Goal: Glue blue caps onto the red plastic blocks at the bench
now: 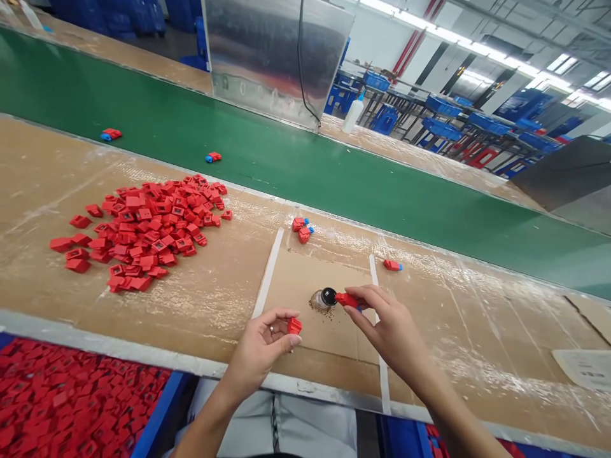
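1. Pale grey clothing point(315, 423) covers my front at the lower edge, between my forearms.
2. My left forearm point(214, 407) slants up and rightward; the left hand point(258, 350) has its palm turned inward. Its fingers are closed on a red block point(294, 326), thumb stretched along below it, over the cardboard sheet point(329, 264).
3. My right forearm point(453, 407) slants up and leftward; the right hand point(389, 318) has its back uppermost. Its thumb and fingers pinch a red piece point(346, 299), a trace of blue showing beneath.
4. That piece points left at a black-topped jar point(323, 299); whether they touch, I cannot tell.
5. Jar position: on the cardboard sheet, upon the desk point(477, 305).
6. Also noted on the desk: a heap of red blocks point(157, 222), well to the left.
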